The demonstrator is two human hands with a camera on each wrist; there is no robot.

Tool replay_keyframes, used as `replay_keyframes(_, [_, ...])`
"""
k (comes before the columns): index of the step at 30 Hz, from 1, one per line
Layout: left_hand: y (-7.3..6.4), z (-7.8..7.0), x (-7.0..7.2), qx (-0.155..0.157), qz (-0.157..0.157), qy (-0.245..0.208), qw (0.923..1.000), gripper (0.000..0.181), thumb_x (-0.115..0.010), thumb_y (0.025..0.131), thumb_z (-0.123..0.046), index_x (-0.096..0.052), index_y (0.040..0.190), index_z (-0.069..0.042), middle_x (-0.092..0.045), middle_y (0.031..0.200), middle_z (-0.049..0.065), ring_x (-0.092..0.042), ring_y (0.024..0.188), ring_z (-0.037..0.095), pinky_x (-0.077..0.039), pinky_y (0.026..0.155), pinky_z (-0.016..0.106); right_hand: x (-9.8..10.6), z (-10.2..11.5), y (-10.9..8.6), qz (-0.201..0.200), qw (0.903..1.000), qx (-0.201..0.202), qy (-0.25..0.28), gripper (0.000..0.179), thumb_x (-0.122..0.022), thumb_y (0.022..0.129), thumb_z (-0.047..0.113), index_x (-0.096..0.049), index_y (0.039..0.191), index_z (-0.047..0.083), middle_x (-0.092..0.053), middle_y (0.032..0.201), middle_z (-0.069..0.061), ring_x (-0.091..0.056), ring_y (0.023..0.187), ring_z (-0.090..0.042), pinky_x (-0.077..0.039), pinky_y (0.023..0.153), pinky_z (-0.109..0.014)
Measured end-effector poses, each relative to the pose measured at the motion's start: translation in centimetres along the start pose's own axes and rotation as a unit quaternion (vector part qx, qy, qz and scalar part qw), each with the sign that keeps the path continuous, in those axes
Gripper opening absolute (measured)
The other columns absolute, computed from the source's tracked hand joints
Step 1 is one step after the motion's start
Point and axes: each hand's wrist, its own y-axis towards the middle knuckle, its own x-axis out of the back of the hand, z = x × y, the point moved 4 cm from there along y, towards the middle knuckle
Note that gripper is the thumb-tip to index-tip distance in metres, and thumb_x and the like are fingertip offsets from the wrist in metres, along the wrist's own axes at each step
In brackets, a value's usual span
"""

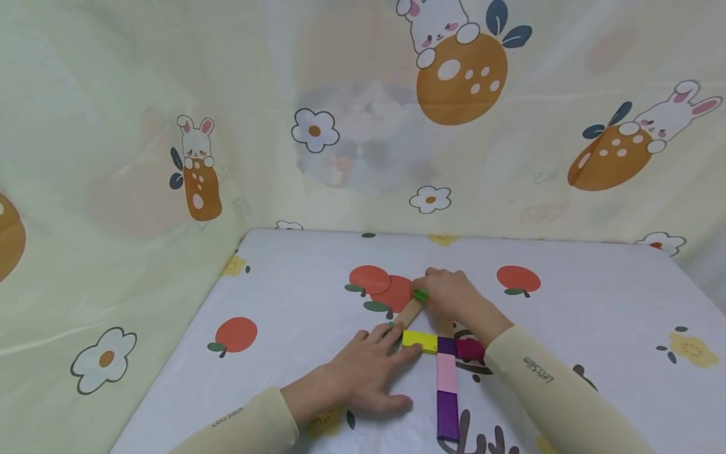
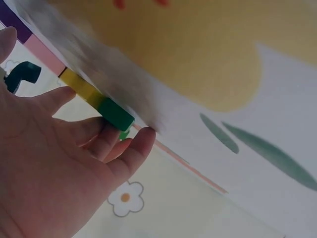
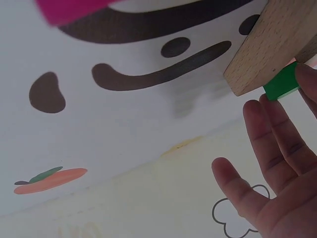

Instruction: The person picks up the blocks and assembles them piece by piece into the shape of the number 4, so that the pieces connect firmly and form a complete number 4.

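My right hand (image 1: 454,296) pinches a small green block (image 3: 282,82) at the far end of a bare wooden block (image 1: 409,312). My left hand (image 1: 365,373) lies spread, its fingertips at another green block (image 2: 116,114) near that wooden block's other end and one finger by the yellow block (image 1: 418,341). Beside the yellow one, a dark purple block (image 1: 447,345) and a magenta block (image 1: 470,349) continue the row. A pink block (image 1: 446,373) and a longer purple block (image 1: 447,416) run toward me. A second wooden block (image 1: 446,326) is partly hidden behind my right hand.
A white cloth (image 1: 306,271) printed with fruit and flowers covers the table. Cream curtains (image 1: 351,57) with rabbit prints stand at the back and left.
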Motion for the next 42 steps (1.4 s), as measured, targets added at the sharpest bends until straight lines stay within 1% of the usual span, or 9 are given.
replay_keyframes(10, [0.0,-0.1,0.1,-0.005,-0.005,-0.003,1.0,0.079,-0.049,0.093,-0.072,-0.029,0.162,-0.042,-0.023,0.172,0.007,-0.03,0.153,0.026,-0.043,0.112,0.053,-0.2,0.0,0.0,0.0,1.0,0.004,-0.009,0.042,-0.079,0.089,0.015,-0.073,0.131,0.02,-0.07,0.108,-0.008,-0.065,0.097,-0.026,-0.057,0.091,-0.058])
replay_keyframes(22, [0.5,-0.2,0.0,-0.015,-0.014,0.014,0.9997,0.079,-0.049,0.093,-0.073,-0.029,0.162,-0.042,-0.024,0.172,0.008,-0.031,0.153,0.026,-0.044,0.111,0.051,-0.4,-0.4,-0.2,-0.006,0.9997,0.008,-0.02,0.043,-0.082,0.087,0.014,-0.073,0.129,0.018,-0.07,0.11,-0.01,-0.065,0.101,-0.03,-0.057,0.094,-0.055])
replay_keyframes(25, [0.6,-0.2,0.0,-0.019,-0.013,0.011,0.9997,0.079,-0.049,0.093,-0.073,-0.029,0.162,-0.042,-0.024,0.172,0.008,-0.031,0.153,0.026,-0.044,0.111,0.052,-0.5,-0.6,-0.4,0.004,0.9998,0.001,-0.017,0.046,-0.082,0.087,0.013,-0.071,0.132,0.018,-0.069,0.112,-0.01,-0.065,0.102,-0.029,-0.057,0.095,-0.054])
replay_keyframes(29, [0.7,-0.2,-0.1,-0.023,-0.013,0.009,0.9996,0.078,-0.05,0.092,-0.073,-0.03,0.162,-0.042,-0.026,0.171,0.008,-0.032,0.152,0.026,-0.045,0.11,0.052,-0.6,-0.9,-0.8,0.012,0.9999,-0.009,0.0,0.048,-0.078,0.09,0.013,-0.068,0.137,0.017,-0.069,0.117,-0.011,-0.064,0.105,-0.028,-0.057,0.097,-0.053])
replay_keyframes(34, [0.8,0.0,0.3,-0.026,-0.013,-0.001,0.9996,0.075,-0.051,0.092,-0.07,-0.035,0.16,-0.043,-0.03,0.17,0.008,-0.035,0.15,0.027,-0.046,0.11,0.053,-0.2,-1.6,-1.9,-0.011,0.9995,-0.022,0.019,0.05,-0.073,0.093,0.012,-0.064,0.142,0.017,-0.067,0.125,-0.013,-0.064,0.111,-0.031,-0.057,0.096,-0.053])
replay_keyframes(37, [1.0,0.2,0.5,-0.027,-0.014,-0.002,0.9995,0.071,-0.052,0.093,-0.07,-0.04,0.157,-0.042,-0.034,0.167,0.008,-0.038,0.148,0.028,-0.049,0.107,0.05,0.2,-2.1,-2.6,-0.024,0.9987,-0.032,0.033,0.049,-0.072,0.094,0.014,-0.063,0.143,0.018,-0.066,0.129,-0.013,-0.064,0.115,-0.033,-0.058,0.095,-0.053])
replay_keyframes(39, [1.1,0.4,0.7,-0.026,-0.018,0.0,0.9995,0.069,-0.052,0.093,-0.07,-0.044,0.155,-0.042,-0.037,0.166,0.007,-0.04,0.146,0.028,-0.05,0.105,0.048,0.6,-2.2,-3.0,-0.03,0.9983,-0.031,0.038,0.049,-0.073,0.094,0.015,-0.064,0.142,0.018,-0.066,0.13,-0.014,-0.064,0.116,-0.033,-0.058,0.094,-0.053])
replay_keyframes(42, [1.2,0.7,1.0,-0.02,-0.021,-0.008,0.9995,0.065,-0.053,0.093,-0.07,-0.049,0.152,-0.042,-0.041,0.163,0.004,-0.042,0.144,0.028,-0.051,0.105,0.047,1.2,-2.2,-3.9,-0.041,0.9981,-0.022,0.04,0.047,-0.073,0.095,0.018,-0.065,0.141,0.017,-0.067,0.13,-0.014,-0.065,0.116,-0.035,-0.059,0.092,-0.054])
